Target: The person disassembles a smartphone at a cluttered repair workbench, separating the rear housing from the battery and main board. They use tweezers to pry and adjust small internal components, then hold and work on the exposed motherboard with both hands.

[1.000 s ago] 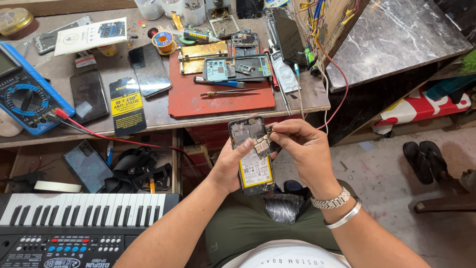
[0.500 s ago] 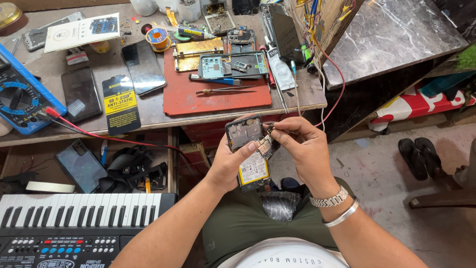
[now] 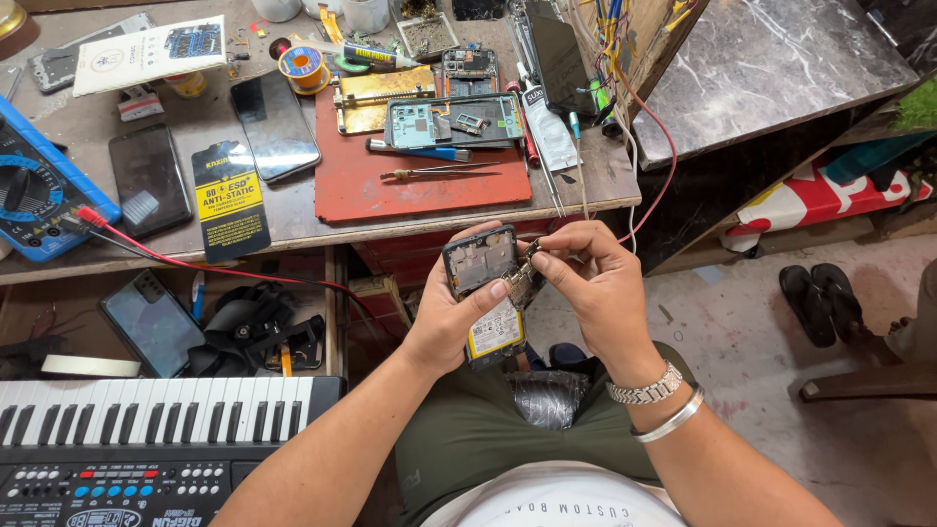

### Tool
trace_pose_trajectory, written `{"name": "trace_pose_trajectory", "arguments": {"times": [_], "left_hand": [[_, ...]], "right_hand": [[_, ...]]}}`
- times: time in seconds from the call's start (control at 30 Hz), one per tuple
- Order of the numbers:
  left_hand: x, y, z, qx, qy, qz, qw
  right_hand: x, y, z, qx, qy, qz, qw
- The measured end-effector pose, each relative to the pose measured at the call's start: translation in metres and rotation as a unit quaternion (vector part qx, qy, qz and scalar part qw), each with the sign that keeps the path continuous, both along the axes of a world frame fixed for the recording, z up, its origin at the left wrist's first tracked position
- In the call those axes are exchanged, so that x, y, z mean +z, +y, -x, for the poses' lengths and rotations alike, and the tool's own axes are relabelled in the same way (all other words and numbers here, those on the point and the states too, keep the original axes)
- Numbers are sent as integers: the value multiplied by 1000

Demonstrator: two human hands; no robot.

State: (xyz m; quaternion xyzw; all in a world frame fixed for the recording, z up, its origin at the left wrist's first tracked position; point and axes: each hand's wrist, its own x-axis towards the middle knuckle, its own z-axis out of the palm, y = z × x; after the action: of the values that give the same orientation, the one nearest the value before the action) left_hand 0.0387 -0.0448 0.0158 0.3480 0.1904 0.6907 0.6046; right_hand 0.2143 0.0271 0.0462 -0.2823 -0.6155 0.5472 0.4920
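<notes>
Head view: both hands (image 3: 527, 293) clamped on opened phone (image 3: 485, 293); cluttered workbench (image 3: 293, 210) beyond; keyboard (image 3: 146, 439) leftward.

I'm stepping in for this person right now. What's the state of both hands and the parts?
Left hand holds the opened phone upright over the lap, back cover off, battery showing.
Right hand pinches a small metal part at the phone's right edge.
On the red mat: another phone frame, tweezers, blue screwdriver.
Done: phone opened. Left: the small part is not yet clear of the phone.
</notes>
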Motion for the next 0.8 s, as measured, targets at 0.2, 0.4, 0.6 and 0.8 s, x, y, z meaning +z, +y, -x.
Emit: {"name": "trace_pose_trajectory", "arguments": {"times": [0.2,0.4,0.6,0.8], "left_hand": [[1,1,1,-13,-4,4,1000],[2,0,1,-15,-1,1,1000],[3,-1,2,-24,-10,30,999],[0,0,1,-26,-16,25,999]], "right_hand": [[7,6,-6,46,8,102,994],[6,6,-8,68,20,129,989],[3,11,-12,106,61,215,969],[4,15,-14,130,55,257,956]]}}
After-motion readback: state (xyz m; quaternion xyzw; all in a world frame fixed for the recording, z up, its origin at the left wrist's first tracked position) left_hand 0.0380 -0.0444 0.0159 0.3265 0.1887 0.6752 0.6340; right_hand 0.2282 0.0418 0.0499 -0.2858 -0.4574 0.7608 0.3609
